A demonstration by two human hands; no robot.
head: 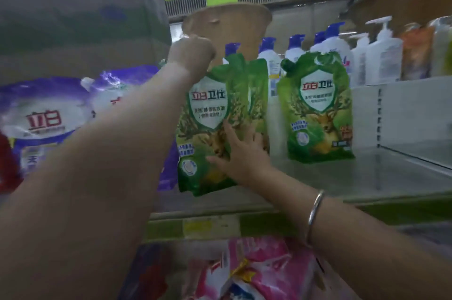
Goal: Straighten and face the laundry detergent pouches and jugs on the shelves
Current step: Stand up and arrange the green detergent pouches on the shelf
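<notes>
I had the front green pouch at the front edge of the shelf, left of its middle, between both hands. My left hand sat at its top corner, grip curled tight, seemingly pinching the spout, though the fist hid it. My right hand pressed its lower front, fingers straight and spread. A second green pouch stood upright further right, apart.

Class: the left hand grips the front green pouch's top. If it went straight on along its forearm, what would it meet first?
Probably the brown cardboard sheet beyond the left hand and its green pouch; depth is unclear.
</notes>
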